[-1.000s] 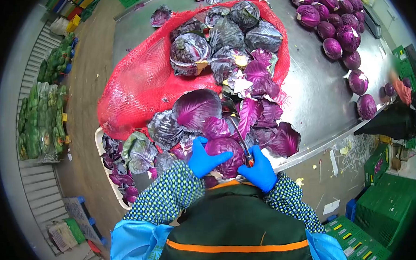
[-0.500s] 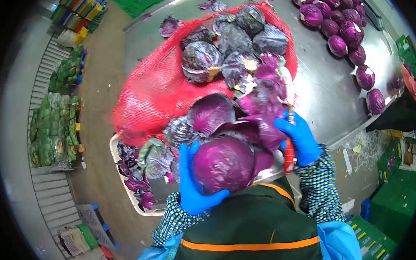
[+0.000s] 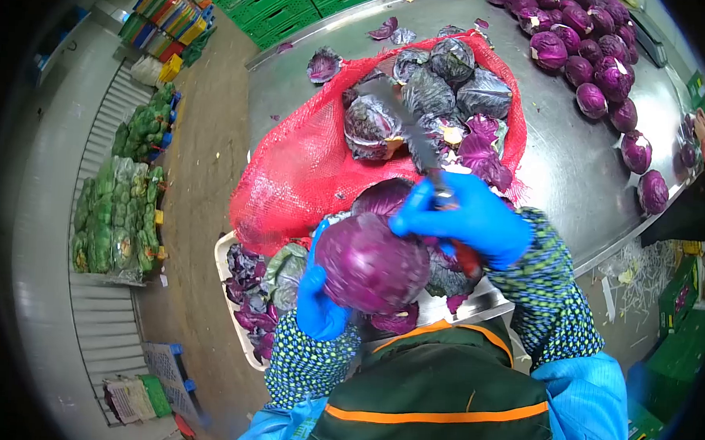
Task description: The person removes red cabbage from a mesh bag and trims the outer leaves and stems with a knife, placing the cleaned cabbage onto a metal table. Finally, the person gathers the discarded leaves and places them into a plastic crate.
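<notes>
We see the left hand [image 3: 317,301] wrapped around the lower left side of a red cabbage [image 3: 370,264], fingers closed on it from below. We judge this grip suits a round, smooth head that would roll or slip if pinched from above. The cabbage is lifted clear of the table [image 3: 560,158], close to the chest and just above the table's near edge.

The right hand [image 3: 470,217] is closed around a knife [image 3: 419,144]. Its red handle pokes out below the fist, and its long grey blade points up and away from the body over the sack [image 3: 292,170]. Held so, the edge is kept off both the other hand and the apron, in our reading. This hand sits just beside the top of the cabbage; blur keeps us from telling whether they touch.

The held head is glossy, tight and purple. The heads [image 3: 429,90] in the sack are duller, grey-blue, with loose wrinkled outer leaves. The sack is coarse red netting, slumped open toward the person. The table is brushed steel, smeared and reflective. Clean heads [image 3: 587,65] lie in a row along its far right side. A pale tray [image 3: 225,254] at the left edge holds limp torn leaves [image 3: 255,294]. Both gloves are thin blue rubber.
</notes>
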Demonstrator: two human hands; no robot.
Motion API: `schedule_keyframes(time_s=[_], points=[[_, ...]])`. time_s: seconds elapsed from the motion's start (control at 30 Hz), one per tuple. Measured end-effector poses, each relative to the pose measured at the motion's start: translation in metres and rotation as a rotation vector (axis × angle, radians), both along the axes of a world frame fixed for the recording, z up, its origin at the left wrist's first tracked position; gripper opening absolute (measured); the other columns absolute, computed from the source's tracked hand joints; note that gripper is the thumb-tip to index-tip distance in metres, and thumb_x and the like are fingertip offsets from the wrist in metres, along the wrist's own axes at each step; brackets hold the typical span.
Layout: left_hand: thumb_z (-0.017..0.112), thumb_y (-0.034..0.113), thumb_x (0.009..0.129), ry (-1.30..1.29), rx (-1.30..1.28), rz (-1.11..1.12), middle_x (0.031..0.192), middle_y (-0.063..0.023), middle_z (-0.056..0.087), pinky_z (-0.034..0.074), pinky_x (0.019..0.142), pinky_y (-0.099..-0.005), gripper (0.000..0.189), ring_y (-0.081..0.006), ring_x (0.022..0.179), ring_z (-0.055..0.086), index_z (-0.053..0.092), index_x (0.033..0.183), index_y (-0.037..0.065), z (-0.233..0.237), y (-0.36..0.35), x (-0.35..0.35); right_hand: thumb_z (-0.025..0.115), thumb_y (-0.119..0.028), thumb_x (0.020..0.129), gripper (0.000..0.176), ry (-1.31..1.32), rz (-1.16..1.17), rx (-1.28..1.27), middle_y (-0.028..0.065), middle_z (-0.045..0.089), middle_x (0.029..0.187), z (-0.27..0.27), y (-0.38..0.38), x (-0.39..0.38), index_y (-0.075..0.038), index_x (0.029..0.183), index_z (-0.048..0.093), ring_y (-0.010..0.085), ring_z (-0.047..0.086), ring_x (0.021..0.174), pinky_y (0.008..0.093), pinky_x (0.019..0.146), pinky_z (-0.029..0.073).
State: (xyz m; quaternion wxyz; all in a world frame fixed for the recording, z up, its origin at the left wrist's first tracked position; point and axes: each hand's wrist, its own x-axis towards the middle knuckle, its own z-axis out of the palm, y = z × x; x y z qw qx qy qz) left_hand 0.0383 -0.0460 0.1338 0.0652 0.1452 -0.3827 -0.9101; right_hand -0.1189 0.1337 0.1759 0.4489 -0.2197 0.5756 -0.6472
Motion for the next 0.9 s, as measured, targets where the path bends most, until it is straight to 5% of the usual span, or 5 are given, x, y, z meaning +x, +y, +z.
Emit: schedule_keyframes(time_s=[0.2,0.37,0.6,0.7,0.9], points=[[0.04,0.049,0.087,-0.083,0.514,-0.12,0.142,-0.0156,0.032,0.028,0.104,-0.0581,0.065,-0.0358,0.129,0.034,0.031,0.138,0.01,-0.027,0.012,-0.002,0.057,-0.021,0.086,0.03,-0.206,-0.498,-0.026,0.0107,0.064,0.088,-0.058,0.06,0.007,0.001,0.107,0.056,0.0158,0.062,0.073,0.0245,0.063,0.049],[0.043,0.047,0.087,-0.197,0.488,-0.199,0.139,-0.0176,0.036,0.03,0.103,-0.0562,0.064,-0.0353,0.127,0.036,0.033,0.136,0.008,-0.012,0.033,-0.021,0.057,-0.026,0.088,0.037,-0.39,-0.026,0.24,0.0081,0.063,0.104,-0.079,0.023,-0.011,-0.001,0.115,0.057,0.0152,0.06,0.096,0.0285,0.081,0.047],[0.078,0.017,0.062,-0.218,-0.105,-0.247,0.131,-0.0152,0.043,0.035,0.103,-0.0423,0.088,-0.0286,0.12,0.045,0.032,0.136,0.003,0.016,0.045,-0.016,0.067,-0.008,0.079,0.007,-0.179,0.034,-0.127,0.0122,0.062,0.105,-0.067,0.064,0.003,-0.005,0.082,0.061,0.0207,0.054,0.108,0.0286,0.07,0.05],[0.081,0.015,0.057,-0.104,-0.411,-0.294,0.129,-0.0147,0.044,0.036,0.102,-0.041,0.092,-0.0277,0.119,0.046,0.034,0.135,0.004,0.022,0.051,-0.014,0.069,-0.004,0.077,0.018,-0.05,-0.056,-0.377,0.0131,0.058,0.115,-0.069,0.073,0.017,-0.005,0.093,0.062,0.0217,0.053,0.112,0.0383,0.097,0.039],[0.083,0.019,0.056,0.094,-0.75,-0.359,0.138,-0.0143,0.033,0.025,0.108,-0.04,0.088,-0.0271,0.13,0.032,0.041,0.132,0.004,0.023,0.054,-0.024,0.071,-0.008,0.077,0.045,0.29,-0.02,-0.339,0.0083,0.057,0.111,-0.062,0.105,0.017,-0.006,0.118,0.052,0.0188,0.052,0.109,0.0342,0.095,0.04]])
